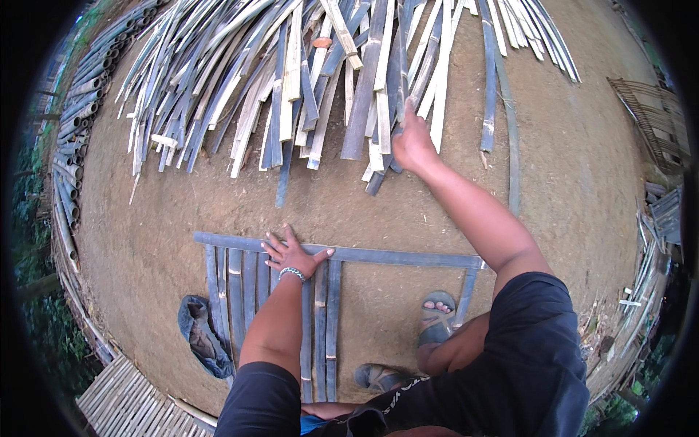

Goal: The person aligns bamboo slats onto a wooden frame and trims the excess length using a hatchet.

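My left hand (294, 258) lies with its fingers spread on the dark top rail (393, 256) of a flat bamboo frame on the ground. Several upright bamboo slats (332, 328) run side by side from the rail toward me, on the frame's left part. One more slat (465, 295) stands at its right end. My right hand (415, 142) reaches far forward to the pile of split bamboo strips (218, 80). Its fingers close on the near end of a long dark bamboo strip (403, 62), with the index finger stretched along it; the palm side is hidden.
A dark cloth bundle (200, 335) lies at the frame's left edge. My sandalled foot (437, 320) stands inside its right part. Stacked bamboo poles (76, 131) line the far left, a slatted bamboo platform (135, 400) the near left. A rusty metal grid (648, 120) is at right.
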{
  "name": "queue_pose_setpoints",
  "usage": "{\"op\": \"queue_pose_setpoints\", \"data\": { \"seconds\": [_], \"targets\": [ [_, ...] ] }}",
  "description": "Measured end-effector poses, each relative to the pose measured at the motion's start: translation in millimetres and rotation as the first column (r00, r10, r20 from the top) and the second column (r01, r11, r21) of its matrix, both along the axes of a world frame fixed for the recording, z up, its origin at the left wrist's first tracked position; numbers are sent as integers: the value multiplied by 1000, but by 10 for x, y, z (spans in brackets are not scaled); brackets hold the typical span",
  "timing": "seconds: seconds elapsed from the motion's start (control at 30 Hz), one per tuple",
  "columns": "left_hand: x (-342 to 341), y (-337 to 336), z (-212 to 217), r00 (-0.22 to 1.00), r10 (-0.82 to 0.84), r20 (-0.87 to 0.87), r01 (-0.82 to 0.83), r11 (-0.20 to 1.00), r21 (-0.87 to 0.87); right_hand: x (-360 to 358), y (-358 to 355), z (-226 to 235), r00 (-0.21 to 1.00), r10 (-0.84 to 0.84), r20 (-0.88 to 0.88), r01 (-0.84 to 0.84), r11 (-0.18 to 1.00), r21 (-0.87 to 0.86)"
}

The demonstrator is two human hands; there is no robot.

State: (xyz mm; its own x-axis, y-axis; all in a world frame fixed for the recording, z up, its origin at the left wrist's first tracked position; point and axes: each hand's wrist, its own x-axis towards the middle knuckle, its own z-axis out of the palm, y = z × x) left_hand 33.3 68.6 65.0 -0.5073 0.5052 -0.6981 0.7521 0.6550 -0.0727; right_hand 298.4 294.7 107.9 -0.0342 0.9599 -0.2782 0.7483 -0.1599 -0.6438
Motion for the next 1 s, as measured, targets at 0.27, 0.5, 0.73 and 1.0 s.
{"op": "queue_pose_setpoints", "data": {
  "seconds": [0.27, 0.5, 0.73, 1.0],
  "targets": [
    [27, 13, 4, 1000, -2, 18, 2, 1000, 2, -60, -172, -133, 921, -114, -372, 102, 993, -51],
    [19, -10, 25, 1000, 2, 0, -2, 1000, 16, 7, -260, 224, 609, -410, -679, 109, 891, -440],
    [243, -68, 373, 998, -55, -4, 55, 996, 63, 144, -1252, 948, 594, -427, -681, -270, 692, -670],
    [911, -782, 2015, -195, 494, 847, -679, 555, -480, -103, -3052, 2072, 712, -464, -527, -422, 318, -849]
  ]
}}
